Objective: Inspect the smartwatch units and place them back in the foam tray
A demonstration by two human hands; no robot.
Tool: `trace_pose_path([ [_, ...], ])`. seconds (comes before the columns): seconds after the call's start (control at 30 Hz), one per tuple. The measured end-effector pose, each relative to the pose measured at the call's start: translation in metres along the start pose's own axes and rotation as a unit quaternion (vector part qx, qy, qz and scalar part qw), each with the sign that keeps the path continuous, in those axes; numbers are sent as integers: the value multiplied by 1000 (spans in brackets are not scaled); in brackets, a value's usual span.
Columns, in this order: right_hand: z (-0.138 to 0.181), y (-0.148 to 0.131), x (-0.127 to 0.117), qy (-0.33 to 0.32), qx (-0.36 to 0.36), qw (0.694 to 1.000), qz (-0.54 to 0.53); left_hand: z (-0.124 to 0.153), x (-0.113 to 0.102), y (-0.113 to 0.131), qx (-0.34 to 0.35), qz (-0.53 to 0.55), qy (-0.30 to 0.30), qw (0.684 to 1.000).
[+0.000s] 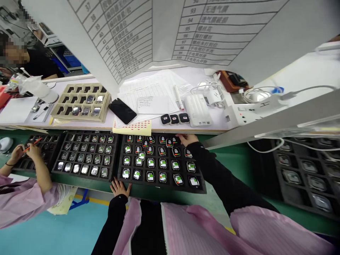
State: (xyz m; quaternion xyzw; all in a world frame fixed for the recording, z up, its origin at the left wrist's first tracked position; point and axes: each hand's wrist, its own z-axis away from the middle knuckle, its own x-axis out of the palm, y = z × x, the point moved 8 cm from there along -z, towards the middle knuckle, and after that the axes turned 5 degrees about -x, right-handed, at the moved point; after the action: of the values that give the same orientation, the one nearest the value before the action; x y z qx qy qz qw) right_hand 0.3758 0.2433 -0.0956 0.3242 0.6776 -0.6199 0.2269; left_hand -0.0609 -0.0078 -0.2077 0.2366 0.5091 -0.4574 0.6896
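Observation:
A black foam tray (pixel 159 188) of square smartwatches lies in front of me, most screens lit in green and white. My left hand (pixel 120 187) rests with spread fingers against the tray's near left corner, holding nothing. My right hand (pixel 188 139) reaches to the far right corner, its fingers stretched leftward beside a smartwatch (pixel 174 140) in the back row. Whether they touch it I cannot make out; the hand covers the corner compartment. A few watches, such as one smartwatch (pixel 169 142) near my right fingertips and another smartwatch (pixel 141 155), lie across the dividers.
Left of my tray stands a second watch tray (pixel 87 173); beyond it a co-worker's hands (pixel 33 151) hold an orange tool. A phone (pixel 122 111), papers, a beige tray (pixel 79 116) and a white charger block (pixel 198 110) occupy the shelf. A slanted grey post (pixel 228 140) stands right.

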Motion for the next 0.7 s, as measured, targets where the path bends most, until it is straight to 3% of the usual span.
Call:
trace_pose_path([
  [0.17, 76, 34, -32, 39, 49, 998, 23, -2, 0, 1, 7, -9, 3, 1000],
  [0.33, 134, 33, -33, 58, -7, 997, 57, -5, 0, 2, 9, -26, 1, 1000],
  [0.47, 148, 30, -19, 35, -35, 997, 61, -8, 2, 2, 9, -41, -5, 999],
  [0.7, 150, 27, -16, 94, -55, 992, 61, -12, 7, 0, -6, -58, -19, 998],
])
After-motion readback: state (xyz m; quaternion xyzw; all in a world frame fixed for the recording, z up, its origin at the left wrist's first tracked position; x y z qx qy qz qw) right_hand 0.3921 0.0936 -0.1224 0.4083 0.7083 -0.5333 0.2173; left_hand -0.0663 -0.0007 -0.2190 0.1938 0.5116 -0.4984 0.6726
